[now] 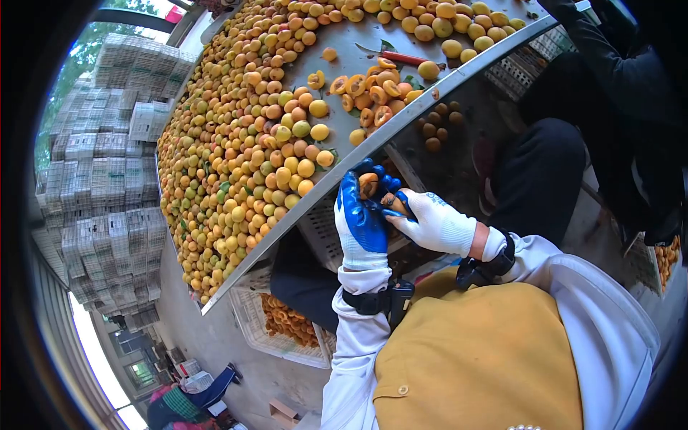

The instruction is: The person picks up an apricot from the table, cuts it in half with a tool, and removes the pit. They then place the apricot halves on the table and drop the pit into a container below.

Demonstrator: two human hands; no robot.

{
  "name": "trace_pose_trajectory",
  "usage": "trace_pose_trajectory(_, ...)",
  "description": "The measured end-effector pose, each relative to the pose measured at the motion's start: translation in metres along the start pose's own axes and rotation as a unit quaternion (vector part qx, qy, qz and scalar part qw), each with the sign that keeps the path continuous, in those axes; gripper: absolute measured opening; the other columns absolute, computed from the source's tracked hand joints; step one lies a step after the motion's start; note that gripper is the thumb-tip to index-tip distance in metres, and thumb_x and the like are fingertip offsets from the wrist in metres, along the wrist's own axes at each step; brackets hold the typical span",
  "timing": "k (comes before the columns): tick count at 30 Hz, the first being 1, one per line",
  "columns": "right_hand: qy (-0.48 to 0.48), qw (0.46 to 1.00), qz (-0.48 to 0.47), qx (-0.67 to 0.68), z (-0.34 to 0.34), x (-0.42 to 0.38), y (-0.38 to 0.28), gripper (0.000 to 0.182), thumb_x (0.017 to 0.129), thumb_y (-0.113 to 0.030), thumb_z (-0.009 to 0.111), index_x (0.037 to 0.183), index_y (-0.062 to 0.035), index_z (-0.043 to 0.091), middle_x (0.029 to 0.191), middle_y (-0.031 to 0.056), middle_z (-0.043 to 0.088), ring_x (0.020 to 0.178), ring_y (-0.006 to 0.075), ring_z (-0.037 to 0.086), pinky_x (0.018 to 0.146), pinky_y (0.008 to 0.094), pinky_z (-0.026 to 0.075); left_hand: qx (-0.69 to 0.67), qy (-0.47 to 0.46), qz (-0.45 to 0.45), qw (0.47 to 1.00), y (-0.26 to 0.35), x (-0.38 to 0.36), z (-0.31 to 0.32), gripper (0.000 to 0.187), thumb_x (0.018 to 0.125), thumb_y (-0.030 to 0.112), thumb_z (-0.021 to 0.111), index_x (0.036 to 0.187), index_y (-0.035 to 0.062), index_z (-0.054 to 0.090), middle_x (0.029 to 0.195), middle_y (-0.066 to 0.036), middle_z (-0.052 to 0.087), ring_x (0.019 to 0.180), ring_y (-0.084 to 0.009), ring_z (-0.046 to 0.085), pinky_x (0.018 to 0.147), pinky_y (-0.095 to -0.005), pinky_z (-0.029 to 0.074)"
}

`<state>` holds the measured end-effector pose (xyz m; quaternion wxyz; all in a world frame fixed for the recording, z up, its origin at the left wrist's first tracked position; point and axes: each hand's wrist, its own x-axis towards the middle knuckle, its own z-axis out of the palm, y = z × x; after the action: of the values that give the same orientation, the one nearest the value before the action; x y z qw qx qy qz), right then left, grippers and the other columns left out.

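Both my hands wear white gloves with blue-coated palms and meet just off the metal table's edge. My left hand (364, 215) is turned palm up, its fingers curled round an apricot half (368, 185). Close against it, my right hand (433, 221) pinches another apricot piece (396, 205) with a brownish middle between thumb and fingers. On the table above my hands lies a pile of cut apricot halves (369, 89). Beside that pile rests a knife with a red handle (403, 57) and a curved blade.
Whole apricots (251, 143) cover much of the metal table (337, 161). Below it stands a white crate (269, 344) of orange apricot pieces. Another person's dark-clothed leg (537, 179) is at the right. Stacked crates (107, 179) rise at the left; a person (183, 405) bends at lower left.
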<state>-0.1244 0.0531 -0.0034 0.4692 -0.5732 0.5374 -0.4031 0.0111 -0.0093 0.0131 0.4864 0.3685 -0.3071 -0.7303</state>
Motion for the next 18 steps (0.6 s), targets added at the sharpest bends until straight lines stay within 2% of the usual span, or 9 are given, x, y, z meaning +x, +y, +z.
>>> trace_pose_trajectory(1,0.002,1.0,0.002,0.001,0.0,-0.001,0.0,0.032,0.098,-0.027,0.067,0.112,0.0021,0.06,0.097,0.0277,0.07,0.094,0.0462,0.068,0.079,0.0495,0.054,0.0,0.015,-0.003,1.0,-0.001,0.0,0.002,0.04,0.108,0.034,0.049,0.123,-0.0006,0.061,0.112,-0.013,0.068,0.092,-0.0258,0.068,0.088,-0.0414,0.059)
trace_pose_trajectory(10,-0.002,1.0,0.004,0.027,-0.001,-0.002,-0.001,0.035,0.1,-0.029,0.064,0.11,0.0039,0.058,0.099,0.0287,0.069,0.094,0.0469,0.068,0.081,0.0499,0.053,0.038,0.017,0.035,0.999,-0.007,-0.001,0.004,0.039,0.108,0.034,0.048,0.116,-0.0019,0.061,0.108,-0.014,0.068,0.088,-0.0257,0.069,0.084,-0.0392,0.06)
trace_pose_trajectory(16,-0.04,0.999,0.016,-0.007,-0.002,-0.003,-0.004,0.036,0.102,-0.031,0.06,0.11,0.0038,0.056,0.1,0.0295,0.068,0.097,0.0483,0.065,0.084,0.0516,0.051,0.104,0.049,0.059,0.992,-0.012,-0.001,0.007,0.035,0.109,0.032,0.048,0.107,-0.0005,0.061,0.102,-0.012,0.067,0.084,-0.0232,0.069,0.08,-0.035,0.06)
trace_pose_trajectory(18,-0.081,0.995,0.053,-0.034,-0.005,-0.003,-0.007,0.037,0.102,-0.031,0.059,0.111,0.004,0.056,0.101,0.0298,0.068,0.099,0.0488,0.065,0.085,0.0518,0.051,0.11,0.053,0.061,0.991,-0.014,-0.001,0.005,0.034,0.109,0.032,0.048,0.106,-0.0002,0.061,0.101,-0.011,0.066,0.084,-0.0224,0.069,0.079,-0.0346,0.059)
